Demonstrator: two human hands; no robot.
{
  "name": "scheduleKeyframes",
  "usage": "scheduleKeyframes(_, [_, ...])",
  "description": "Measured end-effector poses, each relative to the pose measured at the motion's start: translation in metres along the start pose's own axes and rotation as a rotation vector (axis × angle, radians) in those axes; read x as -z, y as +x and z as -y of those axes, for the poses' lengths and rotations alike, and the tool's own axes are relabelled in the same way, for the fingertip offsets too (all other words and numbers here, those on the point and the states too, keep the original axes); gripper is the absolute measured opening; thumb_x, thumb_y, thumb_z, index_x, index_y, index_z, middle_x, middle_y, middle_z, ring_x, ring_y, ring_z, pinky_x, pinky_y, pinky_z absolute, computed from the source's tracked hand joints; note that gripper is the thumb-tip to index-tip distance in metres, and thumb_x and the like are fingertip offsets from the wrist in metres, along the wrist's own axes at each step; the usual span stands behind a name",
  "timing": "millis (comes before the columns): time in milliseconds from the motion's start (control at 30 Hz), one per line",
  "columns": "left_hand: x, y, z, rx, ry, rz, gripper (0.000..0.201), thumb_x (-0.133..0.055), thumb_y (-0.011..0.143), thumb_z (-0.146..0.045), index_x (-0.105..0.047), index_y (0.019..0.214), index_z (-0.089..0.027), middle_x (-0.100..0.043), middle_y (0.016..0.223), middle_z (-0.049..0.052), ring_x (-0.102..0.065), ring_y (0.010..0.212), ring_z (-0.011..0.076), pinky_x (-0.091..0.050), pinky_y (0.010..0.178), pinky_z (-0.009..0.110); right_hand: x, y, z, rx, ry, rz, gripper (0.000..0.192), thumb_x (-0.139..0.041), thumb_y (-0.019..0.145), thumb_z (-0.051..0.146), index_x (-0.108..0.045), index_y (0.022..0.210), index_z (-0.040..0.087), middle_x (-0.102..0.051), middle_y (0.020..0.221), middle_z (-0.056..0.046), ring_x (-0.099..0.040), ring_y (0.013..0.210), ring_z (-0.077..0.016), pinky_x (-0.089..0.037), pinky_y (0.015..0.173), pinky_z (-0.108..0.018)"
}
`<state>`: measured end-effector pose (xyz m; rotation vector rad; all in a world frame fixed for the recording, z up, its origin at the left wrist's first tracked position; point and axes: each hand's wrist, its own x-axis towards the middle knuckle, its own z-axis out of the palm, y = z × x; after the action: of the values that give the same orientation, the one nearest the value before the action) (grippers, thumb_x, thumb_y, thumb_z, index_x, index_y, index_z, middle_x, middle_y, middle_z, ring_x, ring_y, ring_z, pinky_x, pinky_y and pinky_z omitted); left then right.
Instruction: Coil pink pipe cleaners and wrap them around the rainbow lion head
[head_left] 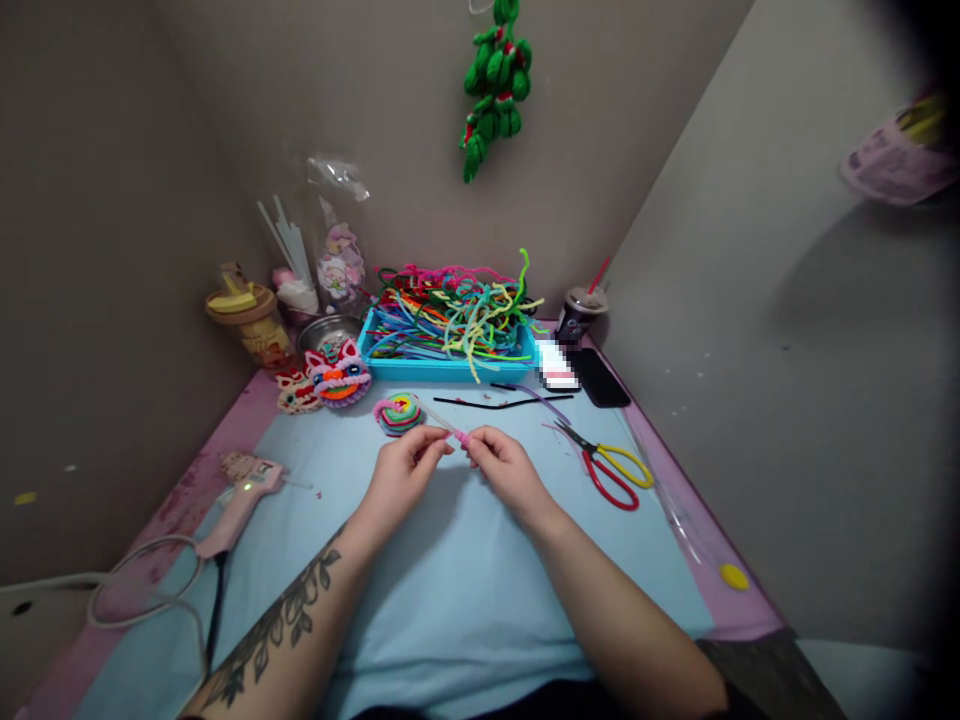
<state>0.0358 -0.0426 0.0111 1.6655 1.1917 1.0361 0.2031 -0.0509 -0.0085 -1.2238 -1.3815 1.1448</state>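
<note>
Two hands (457, 470) pinch one lollipop stick (442, 423).

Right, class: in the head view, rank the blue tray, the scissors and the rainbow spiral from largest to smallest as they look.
1. blue tray
2. scissors
3. rainbow spiral
The tray lies farthest away, yet looks largest.

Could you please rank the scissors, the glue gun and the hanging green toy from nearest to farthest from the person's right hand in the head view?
From the right hand:
1. Scissors, just to its right on the mat.
2. Glue gun, across on the left side.
3. Green toy, hanging on the back wall.
</note>
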Motion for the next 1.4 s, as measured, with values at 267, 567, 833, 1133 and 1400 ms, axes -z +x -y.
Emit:
scheduleKeyframes(267, [-0.001,-0.001,-0.003,0.043,-0.054,0.015,0.022,-0.056,0.083,-0.034,-0.065,0.089,-0.015,-0.073,0.081,0.006,-0.068,0.077,0.0179,-0.051,0.072,0.027,-0.003,0.000,-0.004,0.020,-0.018,-0.034,0.021,-0.052,0.082,0.039,-0.054,0.074,0.020,-0.050,0.062,0.003,-0.046,0.056,-0.0124,-0.038,0.051,-0.023])
scheduleKeyframes(567, [-0.001,0.000,-0.001,0.056,-0.067,0.018,0.022,-0.056,0.083,-0.033,-0.064,0.091,-0.014,-0.072,0.081,0.005,-0.067,0.077,0.0173,-0.050,0.071,0.026,-0.007,0.000,-0.005,0.047,-0.042,-0.079,0.015,-0.052,0.081,0.034,-0.053,0.075,0.020,-0.054,0.068,0.001,-0.050,0.066,-0.0148,-0.040,0.059,-0.025])
scheduleKeyframes(833, [-0.003,0.000,-0.002,0.073,-0.060,0.009,0.024,-0.057,0.080,-0.033,-0.067,0.091,-0.014,-0.071,0.079,0.006,-0.065,0.072,0.0177,-0.048,0.066,0.026,-0.008,0.000,-0.011,0.097,-0.088,-0.132,0.011,-0.054,0.080,0.030,-0.055,0.078,0.019,-0.057,0.076,-0.001,-0.053,0.074,-0.0162,-0.042,0.068,-0.027])
scheduleKeyframes(1133, [-0.007,0.000,0.007,0.063,-0.056,-0.028,0.026,-0.062,0.078,-0.035,-0.067,0.090,-0.013,-0.071,0.087,0.008,-0.062,0.074,0.0177,-0.046,0.067,0.027,-0.011,0.001,-0.016,0.090,-0.134,-0.213,0.007,-0.058,0.076,0.026,-0.056,0.077,0.020,-0.059,0.077,-0.002,-0.054,0.076,-0.0173,-0.044,0.063,-0.026])
scheduleKeyframes(1400, [-0.011,0.000,0.009,0.094,-0.086,-0.123,0.027,-0.068,0.072,-0.037,-0.069,0.086,-0.014,-0.071,0.090,0.009,-0.062,0.073,0.0173,-0.046,0.067,0.028,-0.016,0.000,-0.013,0.078,-0.166,-0.265,0.006,-0.060,0.072,0.023,-0.056,0.074,0.019,-0.059,0.074,-0.001,-0.055,0.072,-0.0167,-0.043,0.063,-0.027])
